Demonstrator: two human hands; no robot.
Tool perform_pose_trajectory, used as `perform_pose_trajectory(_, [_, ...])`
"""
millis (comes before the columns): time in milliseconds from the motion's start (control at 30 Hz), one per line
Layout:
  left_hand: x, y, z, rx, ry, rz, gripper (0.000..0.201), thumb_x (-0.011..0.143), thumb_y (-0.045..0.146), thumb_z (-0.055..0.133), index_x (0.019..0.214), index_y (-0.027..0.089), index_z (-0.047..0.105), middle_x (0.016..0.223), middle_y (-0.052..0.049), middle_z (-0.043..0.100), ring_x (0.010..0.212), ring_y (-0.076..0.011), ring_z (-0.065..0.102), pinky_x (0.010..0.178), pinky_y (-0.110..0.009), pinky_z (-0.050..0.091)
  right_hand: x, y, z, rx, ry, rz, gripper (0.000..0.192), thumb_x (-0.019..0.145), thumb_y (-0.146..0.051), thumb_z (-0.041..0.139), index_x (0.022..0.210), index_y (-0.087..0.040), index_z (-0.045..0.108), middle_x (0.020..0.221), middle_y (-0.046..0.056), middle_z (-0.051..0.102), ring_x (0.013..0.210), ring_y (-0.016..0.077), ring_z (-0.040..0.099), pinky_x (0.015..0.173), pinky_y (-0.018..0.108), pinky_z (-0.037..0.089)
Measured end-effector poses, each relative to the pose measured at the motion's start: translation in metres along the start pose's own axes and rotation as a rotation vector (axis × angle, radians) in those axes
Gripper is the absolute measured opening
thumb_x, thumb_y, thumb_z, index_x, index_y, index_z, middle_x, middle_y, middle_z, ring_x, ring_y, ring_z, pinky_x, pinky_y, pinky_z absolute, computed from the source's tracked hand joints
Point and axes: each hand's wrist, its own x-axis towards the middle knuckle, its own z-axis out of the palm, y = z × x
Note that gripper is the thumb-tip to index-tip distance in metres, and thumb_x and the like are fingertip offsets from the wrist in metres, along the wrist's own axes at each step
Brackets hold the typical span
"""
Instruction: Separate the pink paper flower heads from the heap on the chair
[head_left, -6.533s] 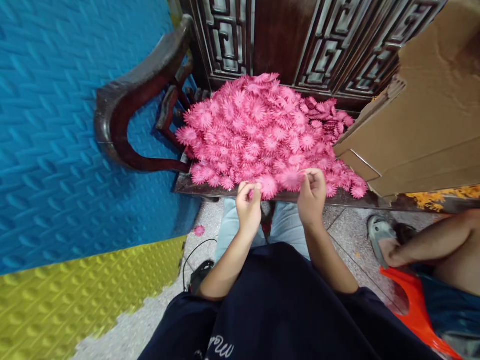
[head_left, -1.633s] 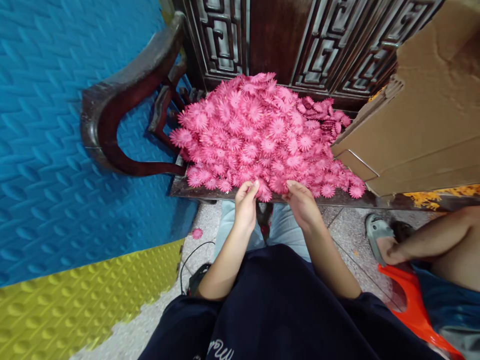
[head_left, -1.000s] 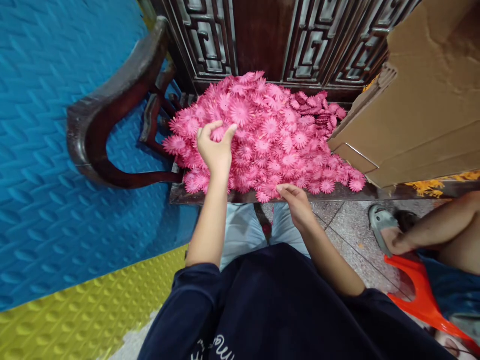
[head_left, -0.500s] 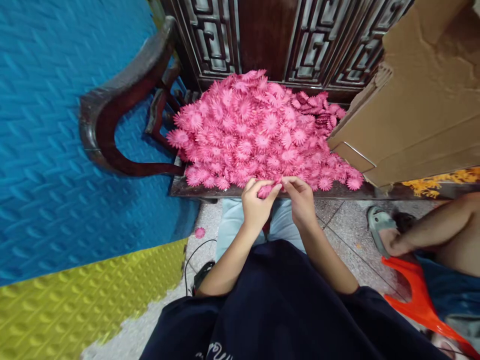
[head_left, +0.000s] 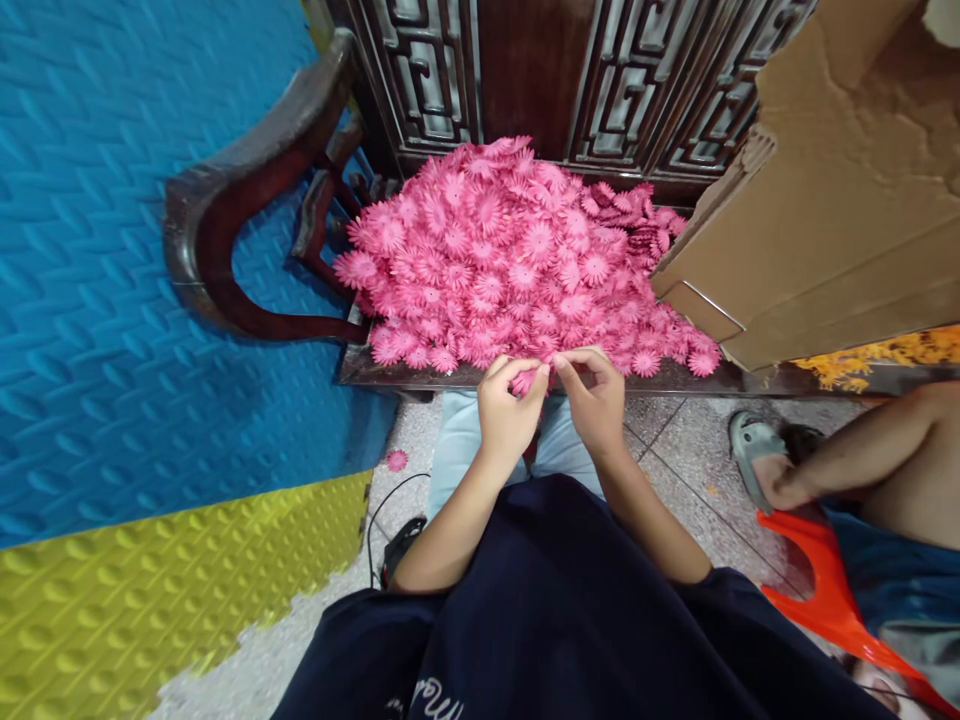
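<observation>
Head view: left hand [head_left: 504, 412] is back from the top of the pink flower pile [head_left: 517, 265] and now meets the right hand [head_left: 596, 400] at the bench seat's [head_left: 360, 368] front edge. Both pinch one pink flower piece [head_left: 527, 381] between fingertips, so a fresh piece looks in work.

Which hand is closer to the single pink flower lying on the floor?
Left. The left hand is at the bench edge, above and right of the fallen flower. The right hand is farther right, beyond the left one.
</observation>
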Motion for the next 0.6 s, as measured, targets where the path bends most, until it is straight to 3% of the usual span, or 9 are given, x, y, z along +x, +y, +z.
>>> perform_pose_trajectory(233, [0.003,-0.005,0.000,-0.238,-0.079,-0.116,0.012,0.074,0.027,0.062,0.070,0.016,0.064,0.072,-0.002,0.059,0.071,-0.0114,0.055,0.069,-0.023,0.042,-0.001,-0.002,-0.002,-0.040,-0.039,-0.013,0.014,0.078,-0.031,0.058,0.074,-0.019,0.064,0.073,0.001,0.059,0.071,0.0131,0.054,0.067,0.027,0.043])
perform_pose_trajectory(400, [0.003,-0.008,-0.001,-0.456,-0.104,-0.236,0.009,0.069,0.026,0.067,0.069,0.017,0.066,0.069,0.000,0.060,0.067,-0.0102,0.055,0.066,-0.022,0.043,0.000,0.003,0.001,0.111,-0.063,0.089,0.013,0.076,-0.031,0.060,0.073,-0.019,0.063,0.072,0.000,0.058,0.071,0.0123,0.054,0.069,0.028,0.043])
perform_pose_trajectory(600, [0.002,-0.007,-0.002,-0.585,-0.060,-0.298,0.009,0.065,0.025,0.071,0.070,0.018,0.070,0.070,0.000,0.065,0.068,-0.0109,0.057,0.068,-0.023,0.044,0.001,-0.001,0.011,0.269,0.006,0.184,0.011,0.075,-0.028,0.061,0.070,-0.019,0.062,0.070,-0.002,0.057,0.068,0.0101,0.052,0.069,0.026,0.041])
